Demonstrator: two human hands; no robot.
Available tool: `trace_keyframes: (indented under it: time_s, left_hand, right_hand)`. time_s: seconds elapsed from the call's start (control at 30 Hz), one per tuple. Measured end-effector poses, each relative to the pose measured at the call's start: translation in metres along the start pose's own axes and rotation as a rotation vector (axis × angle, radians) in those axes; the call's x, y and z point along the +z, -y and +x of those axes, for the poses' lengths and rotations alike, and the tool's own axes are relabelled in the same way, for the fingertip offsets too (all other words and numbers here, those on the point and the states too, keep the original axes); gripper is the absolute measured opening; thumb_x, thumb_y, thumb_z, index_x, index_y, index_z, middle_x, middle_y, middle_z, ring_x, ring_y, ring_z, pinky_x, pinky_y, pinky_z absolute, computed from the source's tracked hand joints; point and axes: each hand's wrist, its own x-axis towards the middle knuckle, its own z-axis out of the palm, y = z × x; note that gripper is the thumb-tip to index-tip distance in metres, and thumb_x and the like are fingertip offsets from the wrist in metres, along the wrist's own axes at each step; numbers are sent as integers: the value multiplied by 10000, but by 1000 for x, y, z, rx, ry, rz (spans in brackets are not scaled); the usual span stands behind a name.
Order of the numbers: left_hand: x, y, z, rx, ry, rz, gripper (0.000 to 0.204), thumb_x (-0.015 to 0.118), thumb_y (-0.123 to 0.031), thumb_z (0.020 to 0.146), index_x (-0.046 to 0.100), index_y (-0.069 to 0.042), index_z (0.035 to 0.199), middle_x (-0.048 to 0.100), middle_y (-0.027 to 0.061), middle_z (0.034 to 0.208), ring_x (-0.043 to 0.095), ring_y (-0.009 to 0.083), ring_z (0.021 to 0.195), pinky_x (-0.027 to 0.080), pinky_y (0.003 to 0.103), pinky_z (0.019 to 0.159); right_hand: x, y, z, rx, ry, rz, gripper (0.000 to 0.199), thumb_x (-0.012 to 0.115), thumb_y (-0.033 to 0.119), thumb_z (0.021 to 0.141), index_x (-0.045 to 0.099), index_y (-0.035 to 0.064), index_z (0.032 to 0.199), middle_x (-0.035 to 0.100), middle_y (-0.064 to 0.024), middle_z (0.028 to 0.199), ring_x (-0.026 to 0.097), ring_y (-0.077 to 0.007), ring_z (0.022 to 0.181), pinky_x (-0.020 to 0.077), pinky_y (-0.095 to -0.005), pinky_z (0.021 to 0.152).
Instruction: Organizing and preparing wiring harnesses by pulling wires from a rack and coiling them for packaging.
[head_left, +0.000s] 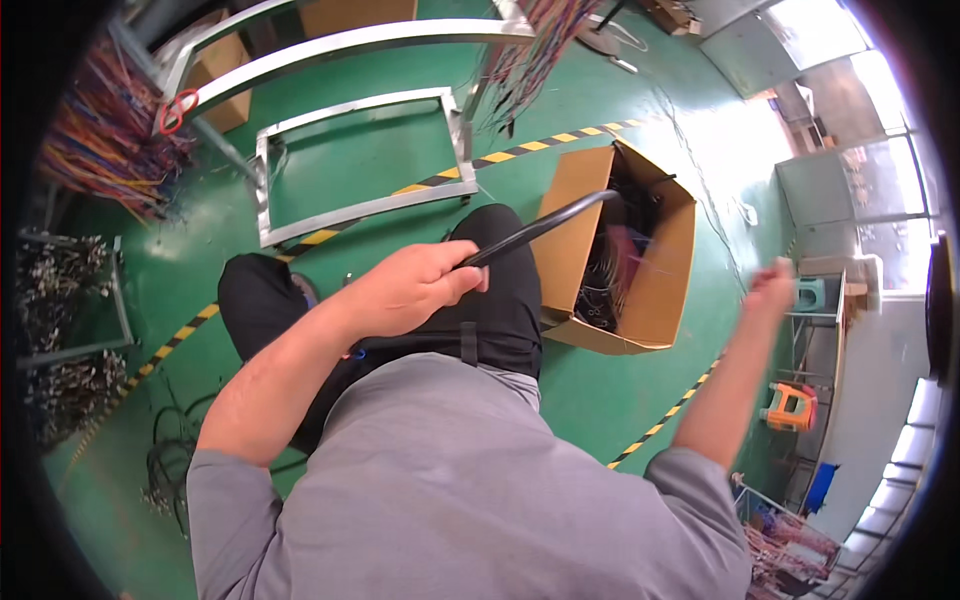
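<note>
My left hand (415, 287) is closed round a thick black cable (540, 228) in front of my lap. The cable slants up to the right and bends at its far end, over the rim of an open cardboard box (562, 195). Inside the box lie dark coiled cables (602, 290) and a reddish-purple bundle. My right hand (769, 286) is stretched far out to the right, beyond the box and apart from it. Motion smears its fingers, so I cannot tell whether it holds anything.
A metal frame rack (365, 215) stands ahead, with colourful wire bundles (110, 130) hanging at the left. Loose black cables (172, 450) lie on the green floor at lower left. Yellow-black tape (545, 146) crosses the floor. An orange stool (791, 407) stands at the right.
</note>
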Motion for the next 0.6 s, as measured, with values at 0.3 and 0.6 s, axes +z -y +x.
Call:
trace_keyframes:
  time_s: [0.3, 0.6]
  left_hand:
    - [20, 2, -16, -20, 280, 127, 203, 567, -240, 1060, 642, -58, 1109, 564, 34, 751, 523, 151, 697, 451, 322, 666]
    - [-26, 29, -25, -161, 277, -39, 264, 555, -233, 1029, 675, -48, 1174, 568, -5, 776, 561, 84, 677, 477, 282, 625]
  right_hand:
    - [126, -125, -275, 1099, 874, 459, 837, 330, 659, 1063, 568, -108, 1299, 666, -275, 1259, 667, -360, 1113, 549, -454, 970]
    - [69, -86, 23, 1011, 803, 1061, 77, 527, -40, 942, 602, -37, 961, 586, -133, 845, 601, -238, 752, 542, -359, 714]
